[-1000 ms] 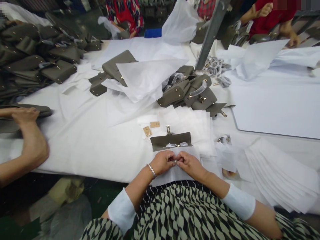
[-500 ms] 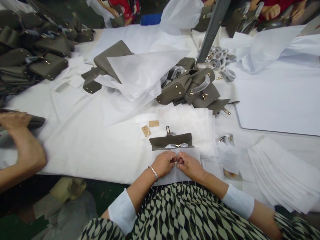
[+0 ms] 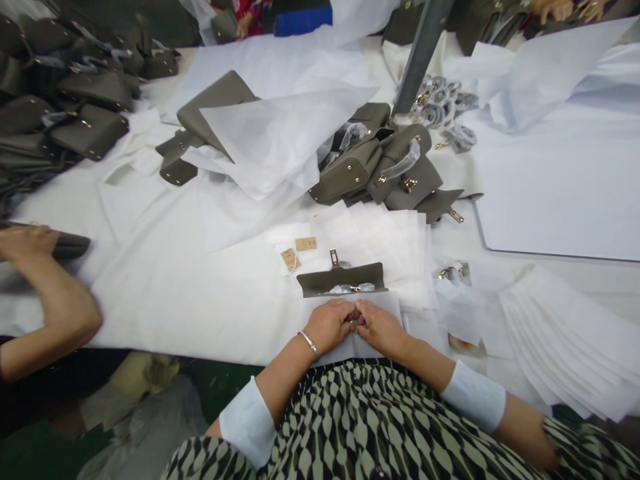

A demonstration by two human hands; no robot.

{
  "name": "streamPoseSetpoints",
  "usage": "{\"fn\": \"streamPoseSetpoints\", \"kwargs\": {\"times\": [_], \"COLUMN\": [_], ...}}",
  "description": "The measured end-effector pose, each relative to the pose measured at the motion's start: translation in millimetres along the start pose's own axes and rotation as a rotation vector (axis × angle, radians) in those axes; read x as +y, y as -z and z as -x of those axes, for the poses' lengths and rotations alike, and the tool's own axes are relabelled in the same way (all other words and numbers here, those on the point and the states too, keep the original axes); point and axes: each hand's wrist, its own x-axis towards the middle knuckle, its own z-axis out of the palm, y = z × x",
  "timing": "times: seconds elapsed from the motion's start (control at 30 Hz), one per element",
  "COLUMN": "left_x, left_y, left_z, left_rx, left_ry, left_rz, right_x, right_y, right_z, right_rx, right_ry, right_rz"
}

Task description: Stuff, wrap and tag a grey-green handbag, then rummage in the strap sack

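Note:
An olive handbag (image 3: 314, 285) lies at the table's near edge, its flap folded away from me and its metal clasp plate (image 3: 334, 257) pointing to the far side. White tissue paper (image 3: 393, 307) covers the near part of the bag. Over this paper, my left hand (image 3: 327, 327) and my right hand (image 3: 384, 330) meet with fingers pinched together. A small shiny spot shows between the fingertips, too small to name. Plastic-wrapped hardware (image 3: 353, 289) sits at the flap's fold. Two brown paper tags (image 3: 305, 244) lie just beyond the bag on the left.
Fanned white sheets (image 3: 560, 340) lie to the right, near wrapped metal hardware (image 3: 455, 272). More olive bags (image 3: 350, 173) are heaped beyond, beside a metal post (image 3: 417, 60). Many bags (image 3: 93, 130) pile up at far left. A co-worker's arm (image 3: 55, 293) rests on a dark bag at left.
My hands stay together over the paper, the fingers curling slightly closer. The view has shifted a little, and the far co-workers' hands have moved.

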Motion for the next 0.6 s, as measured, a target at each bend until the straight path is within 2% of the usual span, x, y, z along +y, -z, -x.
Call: {"fn": "streamPoseSetpoints", "kwargs": {"times": [0.17,0.37,0.47,0.6], "left_x": [-12,-19,-19,-13], "left_y": [-13,-18,-14,-15], "left_z": [8,10,13,14], "left_rx": [0.062,0.076,0.094,0.106], "left_ry": [-0.11,-0.148,-0.14,-0.094], "left_rz": [-0.12,-0.172,-0.108,-0.049], "right_x": [5,4,7,9], "right_y": [10,4,1,3], "right_z": [-4,-7,-8,-7], "right_rx": [-0.1,-0.027,-0.004,-0.063], "right_ry": [0.062,0.003,-0.004,-0.01], "right_rz": [-0.26,-0.212,-0.174,-0.257]}}
